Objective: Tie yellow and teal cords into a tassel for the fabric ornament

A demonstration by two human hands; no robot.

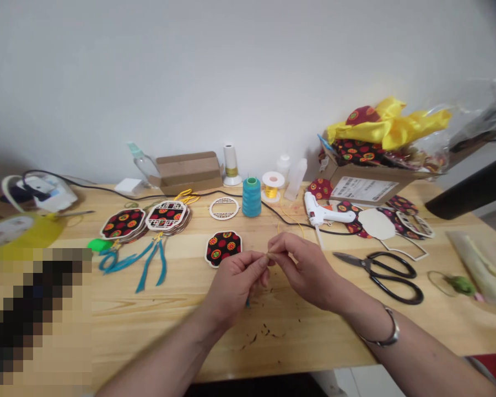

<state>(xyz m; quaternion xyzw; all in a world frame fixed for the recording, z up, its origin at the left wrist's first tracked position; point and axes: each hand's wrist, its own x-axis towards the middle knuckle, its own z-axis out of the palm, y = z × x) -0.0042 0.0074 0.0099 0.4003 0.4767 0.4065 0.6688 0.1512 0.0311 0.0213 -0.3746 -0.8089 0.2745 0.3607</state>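
My left hand [242,278] and my right hand [301,267] meet over the middle of the table, their thumbs and forefingers pinched tip to tip. What lies between the fingertips is too small to make out. Below my left palm a bit of teal strand [248,302] pokes out; the rest of it is hidden by the hand. Just behind my left hand lies a patterned fabric panel [223,248] with a pale scalloped edge. A cone of teal thread [252,198] stands beyond the hands, beside a round openwork wooden frame [224,209].
Stacked ornaments [165,215] with teal tassels [157,264] lie at left. Black-handled scissors [391,273], a white glue gun [328,214] and a cardboard box [364,184] of fabric are at right. A spool of yellow cord [273,190] stands behind. Dark scraps [265,329] litter the front.
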